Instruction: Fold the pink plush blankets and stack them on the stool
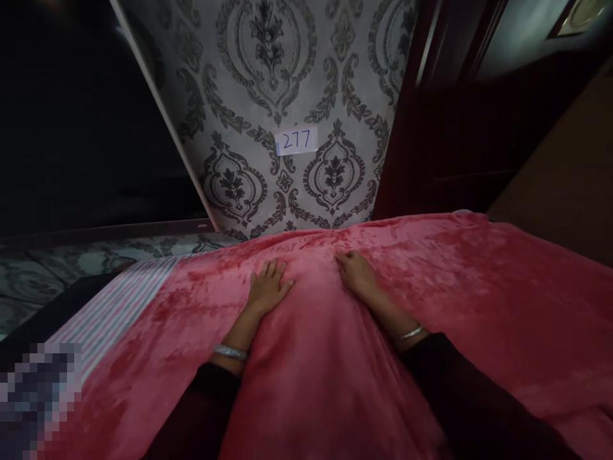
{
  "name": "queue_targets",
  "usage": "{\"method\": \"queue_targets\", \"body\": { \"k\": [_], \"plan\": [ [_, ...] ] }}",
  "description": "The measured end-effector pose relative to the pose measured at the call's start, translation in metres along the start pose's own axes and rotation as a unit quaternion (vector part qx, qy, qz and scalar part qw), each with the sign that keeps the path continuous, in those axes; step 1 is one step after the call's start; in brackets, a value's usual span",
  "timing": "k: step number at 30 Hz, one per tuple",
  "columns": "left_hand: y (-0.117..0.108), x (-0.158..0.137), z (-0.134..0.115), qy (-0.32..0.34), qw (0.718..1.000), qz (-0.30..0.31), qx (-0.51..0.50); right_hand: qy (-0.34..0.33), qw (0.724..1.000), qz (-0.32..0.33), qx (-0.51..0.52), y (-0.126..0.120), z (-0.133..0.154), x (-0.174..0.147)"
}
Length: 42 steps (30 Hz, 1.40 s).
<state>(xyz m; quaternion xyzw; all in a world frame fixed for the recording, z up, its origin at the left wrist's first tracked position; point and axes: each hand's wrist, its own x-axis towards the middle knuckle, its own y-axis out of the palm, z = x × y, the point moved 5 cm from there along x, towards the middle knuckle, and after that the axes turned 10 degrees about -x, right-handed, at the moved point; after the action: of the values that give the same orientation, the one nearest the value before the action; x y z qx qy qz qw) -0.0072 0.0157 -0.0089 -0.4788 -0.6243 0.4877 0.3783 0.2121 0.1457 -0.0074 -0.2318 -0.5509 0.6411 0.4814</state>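
Observation:
A plush red-pink blanket (pixel 306 358) is spread before me, with a raised band running down its middle. My left hand (pixel 268 291) lies flat on it, fingers stretched and thumb apart. To the right, my right hand (pixel 355 271) rests on the same cloth, its fingers curled together and pinching the blanket near the far side. Folds run from beneath that hand toward me. Each wrist wears a silvery bangle, and dark sleeves cover the forearms.
Striped fabric (pixel 119 300) shows along the blanket's left side. Behind stands a patterned wall (pixel 287 76) with a paper label (pixel 297 139) reading 277. A large dark screen (pixel 86 115) is at left, a dark red door (pixel 445 128) at right. The lower left corner is pixelated.

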Motion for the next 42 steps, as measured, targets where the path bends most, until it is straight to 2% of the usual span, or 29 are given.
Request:
{"method": "queue_targets", "body": {
  "k": [3,6,10,13,18,22,25,28,31,34,38,42],
  "plan": [
    [-0.004,-0.002,-0.004,0.001,1.000,-0.003,0.013,-0.112,0.991,-0.033,-0.061,-0.016,0.032,-0.001],
    [-0.004,-0.002,-0.005,0.003,1.000,-0.007,0.012,-0.178,0.980,-0.009,-0.090,-0.007,0.050,-0.005],
    [0.000,0.000,-0.001,0.008,1.000,-0.001,-0.010,-0.149,0.982,0.040,-0.113,0.022,0.035,-0.007],
    [0.000,0.002,0.001,0.006,1.000,0.002,-0.025,-0.147,0.983,0.053,-0.100,0.032,0.024,-0.005],
    [-0.003,0.004,0.001,0.014,0.997,0.028,-0.068,-0.137,0.981,0.116,-0.067,0.021,0.021,-0.004],
    [-0.006,-0.005,0.011,0.039,0.988,0.062,-0.137,-0.133,0.977,0.169,0.004,0.005,0.007,-0.032],
    [-0.008,-0.035,0.022,0.076,0.978,0.078,-0.179,-0.114,0.982,0.135,0.069,-0.012,-0.017,-0.073],
    [-0.009,-0.091,0.028,0.106,0.967,0.052,-0.226,-0.098,0.982,0.068,0.145,-0.026,-0.040,-0.120],
    [-0.010,-0.155,0.028,0.069,0.955,-0.004,-0.290,-0.065,0.978,0.054,0.192,-0.031,-0.051,-0.161],
    [-0.007,-0.205,0.022,0.005,0.925,-0.041,-0.377,-0.076,0.972,0.045,0.220,-0.032,-0.041,-0.184],
    [-0.001,-0.234,0.007,-0.045,0.878,-0.069,-0.471,-0.095,0.952,0.017,0.289,-0.034,-0.030,-0.189],
    [0.002,-0.244,-0.005,-0.042,0.883,-0.094,-0.459,-0.050,0.942,0.008,0.332,-0.027,-0.043,-0.190]
  ]
}}
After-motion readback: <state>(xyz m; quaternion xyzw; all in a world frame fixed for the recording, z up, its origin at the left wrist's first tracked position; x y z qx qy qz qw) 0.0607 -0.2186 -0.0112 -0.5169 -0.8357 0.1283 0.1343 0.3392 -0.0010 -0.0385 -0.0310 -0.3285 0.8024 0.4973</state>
